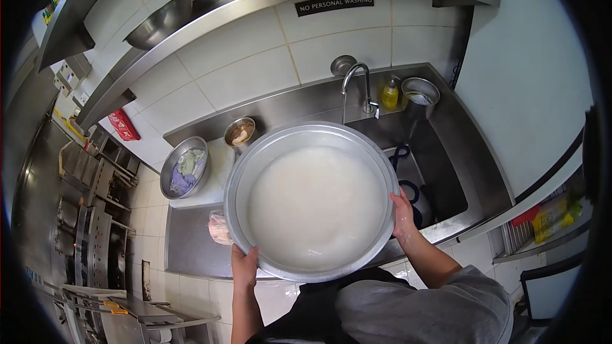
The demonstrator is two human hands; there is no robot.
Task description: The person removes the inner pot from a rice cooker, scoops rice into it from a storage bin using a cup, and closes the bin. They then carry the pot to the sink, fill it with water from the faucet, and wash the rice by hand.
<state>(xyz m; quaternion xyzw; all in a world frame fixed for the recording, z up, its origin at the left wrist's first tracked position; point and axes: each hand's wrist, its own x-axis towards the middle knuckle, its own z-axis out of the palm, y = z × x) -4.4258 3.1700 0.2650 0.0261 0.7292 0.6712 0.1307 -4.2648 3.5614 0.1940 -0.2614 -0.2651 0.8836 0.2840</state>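
A large round metal basin (237, 185) fills the middle of the view, held in front of my body. Cloudy white liquid (319, 210) fills much of it; whatever lies under the surface cannot be made out. On the basin's lower left rim my left hand (245, 266) is closed, thumb on top and most fingers hidden beneath. My right hand (403, 216) grips the right side of the rim, near the sink's front edge. Just left of the basin, a clear bag with pinkish contents (220, 227) rests on the steel counter (191, 236).
Right of the basin is a steel sink (440, 178) with dark blue handled items inside. Behind stand a tap (357, 83), a yellow soap bottle (390, 94) and a metal pot (421, 91). A bowl of cloths (185, 169) and a small metal container (241, 134) sit left. A shelf (268, 0) runs overhead.
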